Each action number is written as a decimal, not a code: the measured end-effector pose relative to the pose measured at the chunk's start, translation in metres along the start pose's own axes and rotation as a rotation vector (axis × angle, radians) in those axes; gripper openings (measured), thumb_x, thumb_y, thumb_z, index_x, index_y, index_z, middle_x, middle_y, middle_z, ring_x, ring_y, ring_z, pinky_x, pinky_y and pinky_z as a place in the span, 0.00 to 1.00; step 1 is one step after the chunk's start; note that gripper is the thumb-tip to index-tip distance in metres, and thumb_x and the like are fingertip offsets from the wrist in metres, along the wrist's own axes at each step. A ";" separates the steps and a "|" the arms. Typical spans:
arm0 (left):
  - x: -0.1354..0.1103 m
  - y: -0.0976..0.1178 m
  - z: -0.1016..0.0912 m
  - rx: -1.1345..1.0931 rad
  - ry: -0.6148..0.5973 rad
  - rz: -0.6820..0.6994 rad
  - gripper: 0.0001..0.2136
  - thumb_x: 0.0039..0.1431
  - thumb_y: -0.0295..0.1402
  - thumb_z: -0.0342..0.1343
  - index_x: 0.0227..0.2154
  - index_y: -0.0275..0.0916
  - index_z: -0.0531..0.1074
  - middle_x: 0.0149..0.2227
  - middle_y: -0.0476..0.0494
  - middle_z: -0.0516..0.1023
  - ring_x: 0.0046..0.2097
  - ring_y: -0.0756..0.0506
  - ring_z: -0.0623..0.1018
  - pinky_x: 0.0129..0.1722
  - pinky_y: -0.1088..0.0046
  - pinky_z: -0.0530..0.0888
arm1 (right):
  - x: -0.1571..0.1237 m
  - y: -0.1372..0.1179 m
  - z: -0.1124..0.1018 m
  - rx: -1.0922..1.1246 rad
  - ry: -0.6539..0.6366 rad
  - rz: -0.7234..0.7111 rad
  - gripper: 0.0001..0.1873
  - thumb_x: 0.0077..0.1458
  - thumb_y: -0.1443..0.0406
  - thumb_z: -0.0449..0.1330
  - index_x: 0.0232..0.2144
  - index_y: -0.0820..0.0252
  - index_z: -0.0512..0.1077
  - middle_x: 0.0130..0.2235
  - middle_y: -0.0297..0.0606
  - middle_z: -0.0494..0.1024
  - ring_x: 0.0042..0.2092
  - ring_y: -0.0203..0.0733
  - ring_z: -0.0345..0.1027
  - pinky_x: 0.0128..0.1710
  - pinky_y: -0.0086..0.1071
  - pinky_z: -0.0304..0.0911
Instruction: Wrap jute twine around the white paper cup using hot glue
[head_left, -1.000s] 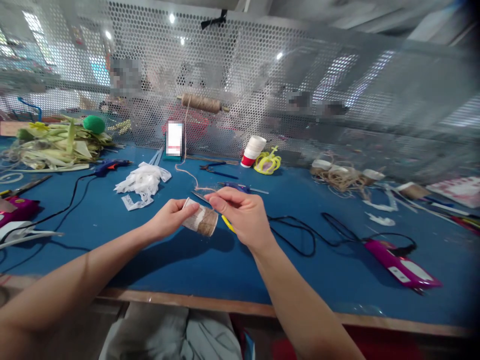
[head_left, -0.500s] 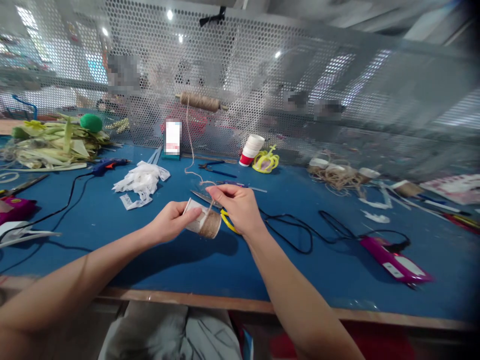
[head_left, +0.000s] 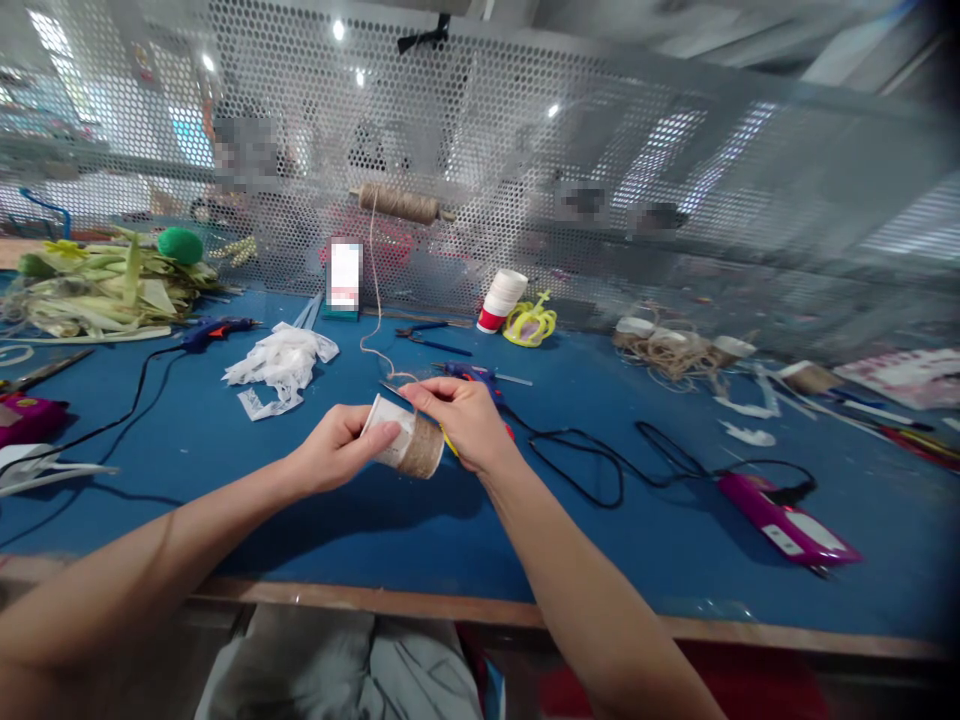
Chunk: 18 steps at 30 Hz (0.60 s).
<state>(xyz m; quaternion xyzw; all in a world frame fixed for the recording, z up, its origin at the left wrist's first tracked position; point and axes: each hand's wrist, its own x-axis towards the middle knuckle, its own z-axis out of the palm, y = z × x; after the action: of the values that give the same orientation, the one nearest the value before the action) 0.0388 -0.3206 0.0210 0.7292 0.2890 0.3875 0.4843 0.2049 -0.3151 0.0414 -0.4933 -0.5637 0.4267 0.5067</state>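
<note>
My left hand [head_left: 349, 442] grips a white paper cup [head_left: 388, 420] by its rim end, the thumb along its side. The cup lies tilted over the table, and brown twine [head_left: 422, 447] is wound round its base end. With fingertips pinched, my right hand [head_left: 466, 418] holds the twine's running strand just above the cup. That strand leads back over the table and up to a twine spool [head_left: 399, 203] hung on the mesh panel. Partly hidden behind my right hand lie scissors [head_left: 395, 390] and a blue glue gun [head_left: 472, 373].
White plastic scraps [head_left: 283, 362] and another glue gun [head_left: 217, 333] lie to the left, near a heap of dried husks [head_left: 112, 290]. Behind stand stacked cups [head_left: 502, 300], a yellow woven piece [head_left: 530, 322] and pliers [head_left: 435, 338]. A purple power device [head_left: 787, 520] with black cord sits right.
My right hand has dropped slightly and moved round the far side of the cup, carrying the strand with it. The left hand and cup have hardly moved.
</note>
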 end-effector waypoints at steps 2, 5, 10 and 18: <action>-0.001 0.002 0.000 0.023 0.011 0.052 0.20 0.55 0.47 0.49 0.21 0.32 0.67 0.21 0.50 0.63 0.24 0.53 0.61 0.24 0.78 0.62 | 0.000 0.000 0.001 0.045 -0.030 0.035 0.13 0.37 0.57 0.67 0.24 0.61 0.78 0.26 0.35 0.78 0.29 0.36 0.67 0.33 0.32 0.60; -0.002 0.003 0.000 0.059 0.031 0.111 0.20 0.56 0.46 0.48 0.20 0.32 0.66 0.20 0.50 0.63 0.24 0.53 0.60 0.24 0.78 0.61 | -0.001 -0.001 0.003 0.097 -0.075 0.072 0.12 0.35 0.58 0.68 0.22 0.61 0.77 0.24 0.34 0.77 0.27 0.34 0.65 0.31 0.31 0.58; -0.002 0.001 0.001 0.033 0.047 0.128 0.20 0.54 0.46 0.50 0.18 0.33 0.65 0.19 0.51 0.63 0.23 0.54 0.60 0.24 0.78 0.62 | 0.000 0.000 0.005 0.151 -0.122 0.158 0.13 0.33 0.58 0.69 0.21 0.61 0.77 0.25 0.34 0.76 0.27 0.33 0.64 0.30 0.29 0.58; 0.012 -0.003 0.000 -0.484 0.340 -0.203 0.15 0.46 0.44 0.58 0.22 0.33 0.69 0.20 0.51 0.68 0.22 0.54 0.65 0.23 0.79 0.63 | 0.012 0.011 -0.002 0.155 0.013 0.181 0.23 0.44 0.48 0.60 0.32 0.62 0.71 0.26 0.34 0.71 0.25 0.34 0.65 0.24 0.29 0.62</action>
<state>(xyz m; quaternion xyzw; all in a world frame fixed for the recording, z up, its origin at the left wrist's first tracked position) 0.0450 -0.3097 0.0218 0.4849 0.3363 0.5111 0.6250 0.2084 -0.3013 0.0327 -0.5043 -0.4790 0.5099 0.5062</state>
